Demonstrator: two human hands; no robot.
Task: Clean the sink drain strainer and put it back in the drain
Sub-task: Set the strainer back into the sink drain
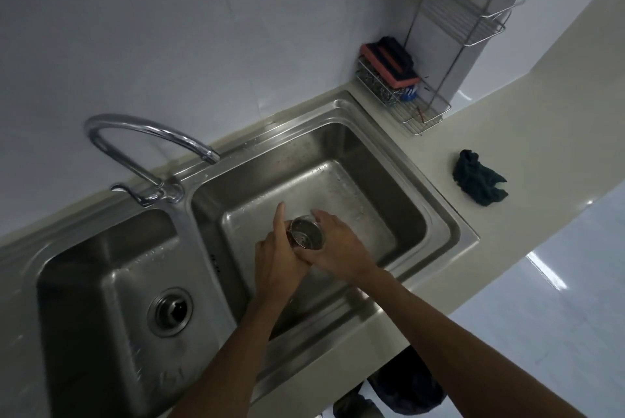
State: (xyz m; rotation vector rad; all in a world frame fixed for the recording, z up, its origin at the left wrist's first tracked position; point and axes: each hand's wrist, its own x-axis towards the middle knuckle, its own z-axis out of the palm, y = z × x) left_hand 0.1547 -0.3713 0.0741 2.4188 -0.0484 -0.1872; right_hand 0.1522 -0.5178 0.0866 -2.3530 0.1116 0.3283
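Over the right sink basin (365,160) both my hands hold a small steel cup-shaped drain strainer (307,233), its open mouth tilted toward me with dark bits inside. My left hand (275,250) presses against its left side, index finger pointing up. My right hand (334,245) curls round its right side and bottom. The right basin's drain is hidden under my hands. In the left basin (101,265) a second drain (170,311) has its strainer seated.
A chrome faucet (142,140) arches from the divider, spout over the right basin, no water visible. A wire rack (436,79) with sponges stands at the back right corner. A dark rag (478,182) lies on the beige counter to the right.
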